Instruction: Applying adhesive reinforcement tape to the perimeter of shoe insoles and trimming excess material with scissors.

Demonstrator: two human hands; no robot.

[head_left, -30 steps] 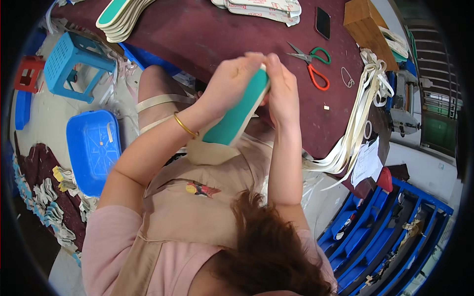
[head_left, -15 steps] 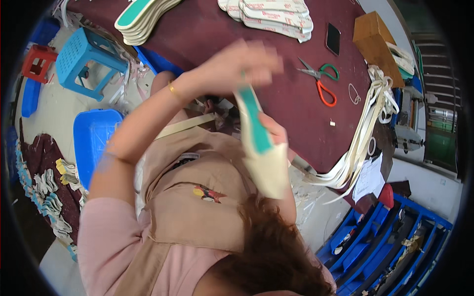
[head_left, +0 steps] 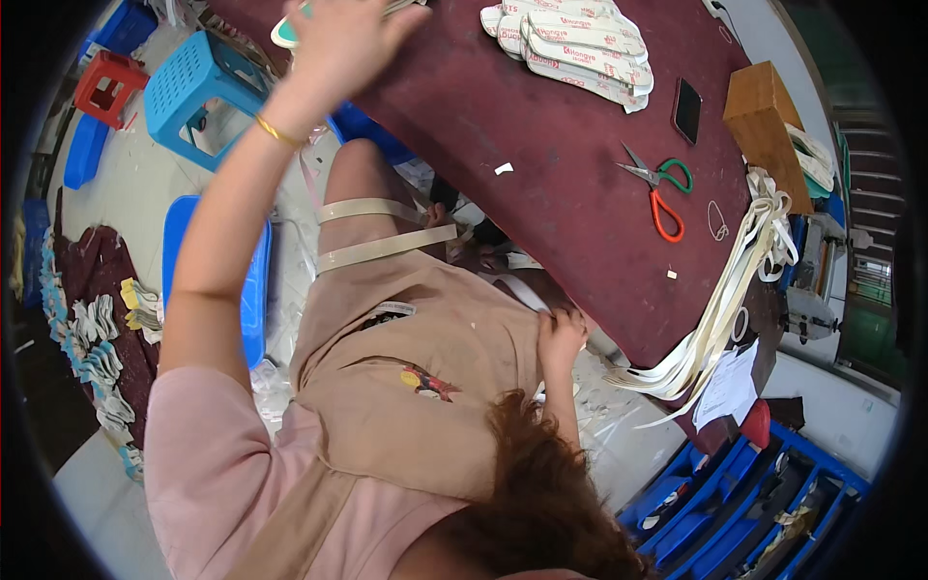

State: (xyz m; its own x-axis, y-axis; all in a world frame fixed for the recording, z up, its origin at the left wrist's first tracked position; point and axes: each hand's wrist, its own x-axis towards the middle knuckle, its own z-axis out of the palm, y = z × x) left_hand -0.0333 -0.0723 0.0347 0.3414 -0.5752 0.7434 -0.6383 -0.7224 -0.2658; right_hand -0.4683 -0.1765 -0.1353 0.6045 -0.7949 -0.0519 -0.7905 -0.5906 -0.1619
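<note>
My left hand [head_left: 343, 43] is stretched to the far left of the table, over the stack of green-and-white insoles [head_left: 284, 36]. Its thumb sticks out to the side; the other fingers run to the upper picture edge, and the hand covers most of the stack. My right hand [head_left: 564, 338] is low by my lap, beside the table's near edge, with its fingers curled. A narrow white strip [head_left: 522, 290] runs up to those fingers. Two more cream strips [head_left: 387, 246] lie across my left thigh.
On the maroon-covered table [head_left: 570, 213] lie white printed insoles [head_left: 575, 48], a phone [head_left: 686, 111], scissors [head_left: 659, 184] and a bundle of cream strips [head_left: 720, 300]. A wooden box [head_left: 764, 126] stands right. Blue stool [head_left: 198, 97] and blue bin [head_left: 253, 300] are left; a blue rack [head_left: 744, 503] is lower right.
My left hand has swung from the middle to the far-left stack. The green-and-white insole is gone from between my hands. My right hand has dropped to my lap. The view has shifted slightly.
</note>
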